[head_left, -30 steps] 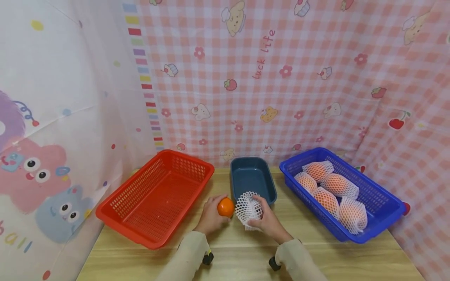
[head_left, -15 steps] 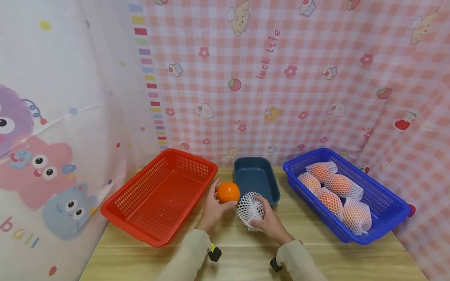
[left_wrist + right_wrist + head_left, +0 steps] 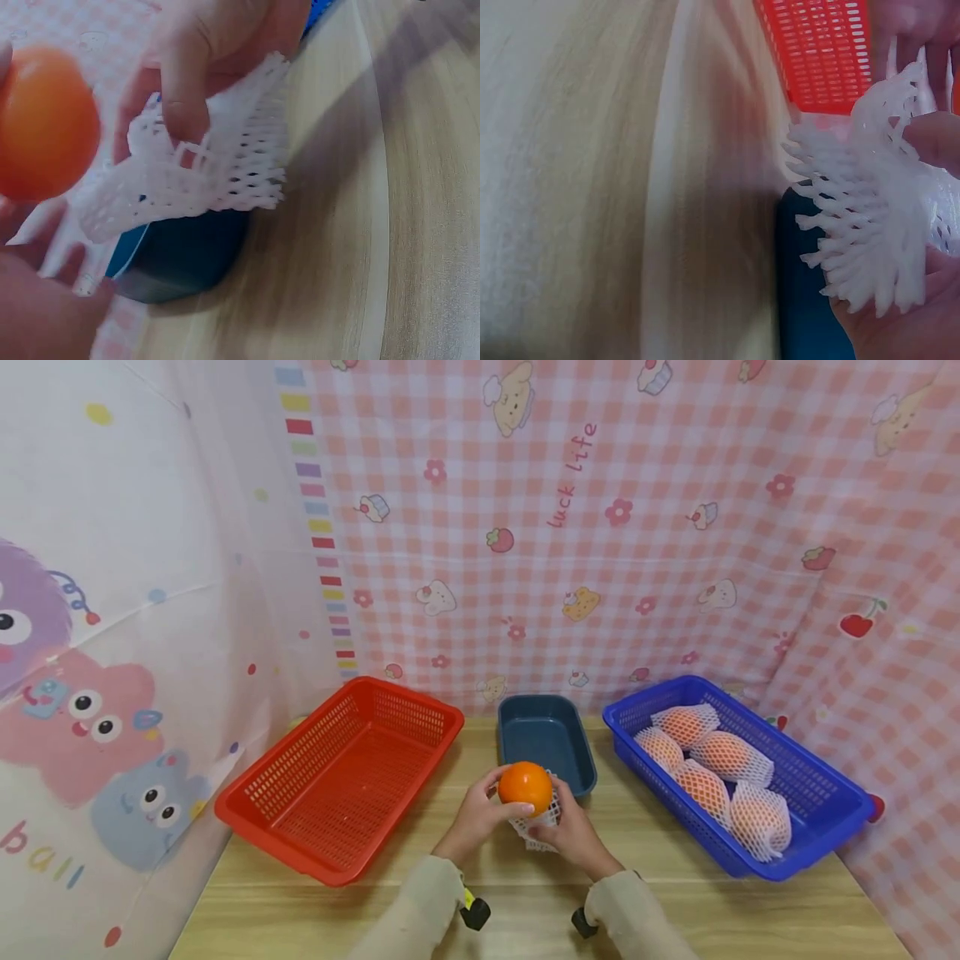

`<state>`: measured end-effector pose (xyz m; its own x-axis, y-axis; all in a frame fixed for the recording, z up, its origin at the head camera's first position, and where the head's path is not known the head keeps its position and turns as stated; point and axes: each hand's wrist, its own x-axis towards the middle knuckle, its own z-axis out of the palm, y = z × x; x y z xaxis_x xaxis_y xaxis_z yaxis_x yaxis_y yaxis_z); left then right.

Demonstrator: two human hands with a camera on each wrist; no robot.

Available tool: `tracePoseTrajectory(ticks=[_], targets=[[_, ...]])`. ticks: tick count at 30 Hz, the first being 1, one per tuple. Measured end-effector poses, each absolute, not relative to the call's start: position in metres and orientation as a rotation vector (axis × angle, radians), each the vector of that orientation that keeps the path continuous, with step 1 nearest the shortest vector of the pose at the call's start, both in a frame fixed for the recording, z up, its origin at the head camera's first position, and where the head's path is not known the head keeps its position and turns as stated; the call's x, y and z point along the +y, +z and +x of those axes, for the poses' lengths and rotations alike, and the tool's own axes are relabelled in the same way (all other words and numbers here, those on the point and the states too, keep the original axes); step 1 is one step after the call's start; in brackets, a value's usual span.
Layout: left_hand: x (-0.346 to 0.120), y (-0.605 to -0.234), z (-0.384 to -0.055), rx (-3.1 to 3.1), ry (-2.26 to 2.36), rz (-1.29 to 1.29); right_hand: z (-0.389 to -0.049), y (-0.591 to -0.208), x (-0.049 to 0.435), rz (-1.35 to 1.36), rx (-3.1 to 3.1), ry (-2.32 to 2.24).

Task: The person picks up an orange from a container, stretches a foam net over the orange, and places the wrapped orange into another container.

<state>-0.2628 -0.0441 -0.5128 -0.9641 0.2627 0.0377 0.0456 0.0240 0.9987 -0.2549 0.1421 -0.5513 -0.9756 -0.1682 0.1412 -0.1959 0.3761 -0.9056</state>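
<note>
In the head view my left hand (image 3: 477,817) holds an orange (image 3: 526,788) between thumb and fingers, right over a white foam net sleeve (image 3: 542,837). My right hand (image 3: 576,828) pinches that sleeve from the right side, its thumb pressing on the mesh. The left wrist view has the orange (image 3: 46,124) at the left edge, beside the foam net (image 3: 210,165) in the right hand's grip. Seen from the right wrist, the net's frayed open end (image 3: 855,225) points down and left. Part of the sleeve is hidden behind the orange in the head view.
A red basket (image 3: 330,877) stands on the left of the wooden table (image 3: 540,918). Behind the hands is a dark teal bin (image 3: 542,700). On the right, a blue basket (image 3: 832,843) holds several net-wrapped fruits (image 3: 731,757). Patterned cloth (image 3: 465,477) hangs behind.
My left hand has lifted the orange and carried it rightward, from beside the net to over it. The right hand keeps hold of the net in nearly the same place.
</note>
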Motion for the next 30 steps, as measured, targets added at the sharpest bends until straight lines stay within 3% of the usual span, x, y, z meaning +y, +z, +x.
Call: tracePoseTrajectory(ticks=[10, 15, 22, 30], targets=[[-0.051, -0.519, -0.262, 1.952, 1.93, 0.46, -0.256, -0.551, 0.141, 0.452, -2.527, 1.667], [-0.055, -0.521, -0.263, 1.957, 1.94, 0.405, -0.254, -0.549, 0.142, 0.363, -2.499, 1.741], [-0.059, -0.522, -0.265, 1.973, 2.001, 0.418, -0.256, -0.545, 0.139, 0.227, -2.356, 1.5], [-0.06, -0.518, -0.265, 2.007, 2.109, 0.214, -0.252, -0.53, 0.13, 0.322, -2.148, 1.404]])
